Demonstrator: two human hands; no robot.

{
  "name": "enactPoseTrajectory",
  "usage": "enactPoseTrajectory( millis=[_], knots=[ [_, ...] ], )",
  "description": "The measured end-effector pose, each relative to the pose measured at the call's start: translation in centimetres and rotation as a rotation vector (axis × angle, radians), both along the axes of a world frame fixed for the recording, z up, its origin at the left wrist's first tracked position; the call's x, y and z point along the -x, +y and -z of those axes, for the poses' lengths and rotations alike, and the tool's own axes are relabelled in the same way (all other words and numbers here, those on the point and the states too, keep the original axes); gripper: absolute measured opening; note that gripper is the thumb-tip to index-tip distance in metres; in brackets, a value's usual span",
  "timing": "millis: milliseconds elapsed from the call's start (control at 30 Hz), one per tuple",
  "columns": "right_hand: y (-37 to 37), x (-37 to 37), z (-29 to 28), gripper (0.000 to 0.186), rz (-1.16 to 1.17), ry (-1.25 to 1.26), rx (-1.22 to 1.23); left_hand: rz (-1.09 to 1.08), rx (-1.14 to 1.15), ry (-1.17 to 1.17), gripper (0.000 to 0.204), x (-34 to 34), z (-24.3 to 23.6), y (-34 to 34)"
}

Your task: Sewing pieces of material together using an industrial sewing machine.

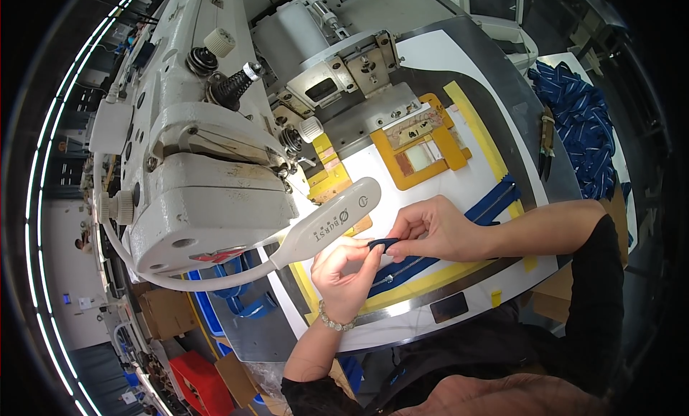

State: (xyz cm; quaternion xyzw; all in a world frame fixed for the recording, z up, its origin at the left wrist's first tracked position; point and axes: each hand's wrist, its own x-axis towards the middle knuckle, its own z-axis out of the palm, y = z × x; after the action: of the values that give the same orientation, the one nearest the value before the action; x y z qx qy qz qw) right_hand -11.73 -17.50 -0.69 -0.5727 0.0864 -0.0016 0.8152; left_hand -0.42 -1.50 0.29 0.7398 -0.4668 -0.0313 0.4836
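Between my two hands is a small folded piece of dark blue fabric [382,244], pinched at both ends. The fingertips of my left hand [340,274], with a bead bracelet at the wrist, close on its left end. My right hand [443,231] grips the other end between thumb and fingers. Below them a dark blue zipper strip [408,272] with a metal slider lies slantwise across the white work plate [470,201], partly hidden by my right hand and forearm. Just beyond my left hand reaches the white lamp head [326,222] of the sewing machine.
A large white sewing machine [208,165] fills the left. A yellow clamp frame [402,173] sits on the plate beyond my hands. Snips [546,139] lie at the right edge, beside a heap of blue zipper strips [574,122]. Blue pieces [251,305] hang at lower left.
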Motion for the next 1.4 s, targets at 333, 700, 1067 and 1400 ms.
enactPoseTrajectory(
  millis=[333,700,1067,1400],
  knots=[
    [-0.1,0.0,0.1,0.01,-0.051,-0.004,-0.008,-0.006,0.053,0.183,0.023,0.4,-0.1,-0.2],
    [-0.3,-0.1,0.0,0.009,-0.059,-0.006,-0.052,0.243,-0.216,0.137,0.021,-0.7,0.3,0.2],
    [-0.3,-0.2,-0.1,0.01,-0.063,0.002,-0.067,0.196,-0.196,0.175,0.018,-0.4,0.1,0.0],
    [-0.1,-0.2,0.1,0.013,-0.039,0.017,-0.095,0.157,-0.166,0.139,0.023,-0.4,0.2,-0.2]
  ],
)
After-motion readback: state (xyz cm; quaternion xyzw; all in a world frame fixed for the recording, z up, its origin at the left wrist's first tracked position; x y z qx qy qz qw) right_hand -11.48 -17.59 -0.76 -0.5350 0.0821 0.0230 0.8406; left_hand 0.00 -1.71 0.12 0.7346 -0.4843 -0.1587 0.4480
